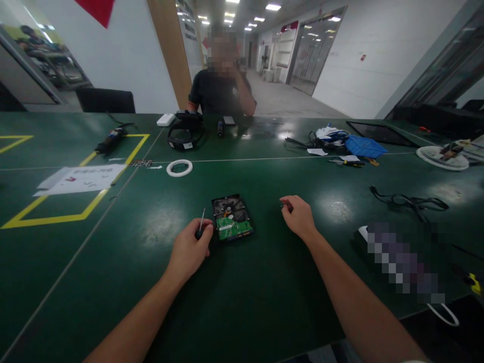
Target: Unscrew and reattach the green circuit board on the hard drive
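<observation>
A hard drive (231, 217) lies on the green table (242, 302) with its green circuit board facing up. Just to its left, my left hand (190, 248) is closed round a small screwdriver (200, 225) whose shaft points up and away. On the other side of the drive my right hand (298, 215) rests on the table, fingers pinched together on something tiny that I cannot make out.
A person in a dark shirt (221, 91) sits across the table. Near them lie a headset (185, 135), a white tape ring (179, 168) and a paper sheet (77, 179) inside yellow floor-tape lines. Cables (410, 202), a blue tray (363, 146) and a white fan (440, 157) sit to the right.
</observation>
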### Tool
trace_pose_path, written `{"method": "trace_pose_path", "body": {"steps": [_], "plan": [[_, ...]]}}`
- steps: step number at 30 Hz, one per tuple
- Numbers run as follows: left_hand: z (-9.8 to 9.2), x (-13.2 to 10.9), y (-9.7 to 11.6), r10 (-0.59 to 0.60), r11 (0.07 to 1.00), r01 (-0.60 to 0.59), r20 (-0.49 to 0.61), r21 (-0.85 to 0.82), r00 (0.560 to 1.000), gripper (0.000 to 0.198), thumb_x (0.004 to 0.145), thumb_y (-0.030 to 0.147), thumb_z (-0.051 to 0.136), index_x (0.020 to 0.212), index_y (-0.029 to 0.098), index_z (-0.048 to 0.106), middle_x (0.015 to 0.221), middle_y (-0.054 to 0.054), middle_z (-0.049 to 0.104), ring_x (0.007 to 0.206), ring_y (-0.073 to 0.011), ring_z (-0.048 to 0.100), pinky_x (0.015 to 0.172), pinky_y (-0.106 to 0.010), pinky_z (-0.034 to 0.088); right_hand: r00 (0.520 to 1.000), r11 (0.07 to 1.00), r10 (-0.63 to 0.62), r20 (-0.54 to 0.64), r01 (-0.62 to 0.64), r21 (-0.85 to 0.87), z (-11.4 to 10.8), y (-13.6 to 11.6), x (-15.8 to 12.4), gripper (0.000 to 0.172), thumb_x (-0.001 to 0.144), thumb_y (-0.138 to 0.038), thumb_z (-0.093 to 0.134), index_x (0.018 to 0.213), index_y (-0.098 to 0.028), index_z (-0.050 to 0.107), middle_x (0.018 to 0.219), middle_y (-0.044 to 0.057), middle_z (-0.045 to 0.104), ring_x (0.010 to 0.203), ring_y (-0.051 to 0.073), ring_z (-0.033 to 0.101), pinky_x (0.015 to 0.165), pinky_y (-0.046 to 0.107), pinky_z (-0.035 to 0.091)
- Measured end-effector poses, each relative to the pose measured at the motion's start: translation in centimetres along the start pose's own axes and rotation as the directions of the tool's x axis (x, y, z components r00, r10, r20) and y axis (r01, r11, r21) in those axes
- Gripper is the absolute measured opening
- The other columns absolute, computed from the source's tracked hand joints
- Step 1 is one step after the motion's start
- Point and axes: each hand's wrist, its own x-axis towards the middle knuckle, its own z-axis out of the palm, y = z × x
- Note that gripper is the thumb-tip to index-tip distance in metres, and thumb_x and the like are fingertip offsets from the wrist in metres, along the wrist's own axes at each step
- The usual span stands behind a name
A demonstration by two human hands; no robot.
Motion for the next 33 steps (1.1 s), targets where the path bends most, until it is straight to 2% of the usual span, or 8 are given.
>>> {"method": "trace_pose_path", "body": {"steps": [4,6,9,15,19,26,29,33], "plan": [[0.0,0.2,0.0,-0.011,1.000,0.011,-0.002,0.001,1.000,0.036,0.094,0.050,0.051,0.114,0.021,0.063,0.059,0.004,0.064,0.039,-0.0134,0.057,0.043,-0.024,0.043,0.988,0.991,0.120,-0.101,-0.126,-0.050,-1.1,2.3,0.3,0.029,0.089,-0.017,0.051,0.110,-0.018,0.070,0.101,0.008,0.071,0.088,0.020,0.064,0.085,0.035,0.050],[0.0,0.1,0.0,0.000,1.000,0.000,0.004,0.004,1.000,0.035,0.094,0.049,0.052,0.113,0.022,0.063,0.069,0.003,0.068,0.040,-0.0120,0.057,0.043,-0.024,0.044,0.987,0.983,0.154,-0.054,-0.159,-0.092,-1.3,2.9,0.3,0.024,0.091,-0.025,0.053,0.104,-0.019,0.072,0.094,0.008,0.071,0.086,0.021,0.064,0.083,0.036,0.050],[0.0,0.1,0.0,0.016,1.000,-0.016,0.008,-0.011,1.000,0.033,0.094,0.048,0.052,0.112,0.023,0.062,0.083,0.001,0.072,0.041,-0.0109,0.059,0.043,-0.024,0.045,0.989,0.987,0.122,0.080,-0.112,-0.117,-1.2,2.6,0.2,0.023,0.092,-0.034,0.057,0.100,-0.021,0.074,0.090,0.007,0.069,0.084,0.021,0.064,0.080,0.036,0.050],[-0.1,0.1,0.1,0.013,0.999,-0.013,0.006,-0.030,1.000,0.032,0.094,0.046,0.052,0.112,0.023,0.062,0.081,0.001,0.071,0.040,-0.0103,0.058,0.043,-0.024,0.045,0.986,0.997,0.033,0.163,-0.022,-0.070,-1.1,1.9,0.1,0.026,0.091,-0.018,0.054,0.110,-0.021,0.071,0.107,0.008,0.069,0.095,0.020,0.065,0.087,0.034,0.050],[0.0,0.1,0.1,0.029,0.999,-0.029,0.002,-0.028,1.000,0.031,0.093,0.046,0.052,0.112,0.023,0.062,0.085,0.001,0.072,0.041,-0.0104,0.058,0.043,-0.024,0.045,0.988,0.993,0.054,0.142,-0.037,-0.116,-1.8,2.4,0.0,0.030,0.090,-0.011,0.051,0.110,-0.020,0.071,0.110,0.008,0.069,0.100,0.020,0.065,0.092,0.034,0.048],[0.1,0.1,-0.1,0.054,0.998,-0.054,-0.003,-0.028,0.999,0.032,0.093,0.045,0.052,0.113,0.022,0.062,0.084,0.000,0.072,0.042,-0.0111,0.060,0.046,-0.025,0.046,0.983,0.976,0.097,0.158,-0.064,-0.206,-1.6,1.9,-0.2,0.016,0.093,-0.027,0.056,0.095,-0.021,0.071,0.091,0.007,0.068,0.084,0.020,0.063,0.078,0.034,0.046],[0.2,0.1,-0.3,0.066,0.997,-0.066,-0.010,-0.031,0.998,0.032,0.093,0.045,0.052,0.113,0.022,0.062,0.086,-0.001,0.073,0.042,-0.0111,0.060,0.045,-0.024,0.046,0.988,0.979,0.103,0.117,-0.079,-0.190,-1.1,1.9,0.1,0.018,0.095,-0.027,0.053,0.090,-0.020,0.069,0.091,0.007,0.069,0.085,0.021,0.063,0.076,0.033,0.045],[0.2,0.2,-0.4,0.060,0.997,-0.061,-0.017,-0.049,0.998,0.032,0.093,0.044,0.052,0.115,0.022,0.061,0.087,-0.001,0.072,0.042,-0.0104,0.059,0.044,-0.023,0.045,0.985,0.973,0.172,0.024,-0.167,-0.158,-1.1,2.1,0.1,0.018,0.095,-0.029,0.052,0.093,-0.019,0.066,0.088,0.007,0.070,0.081,0.021,0.063,0.073,0.033,0.045]]}}
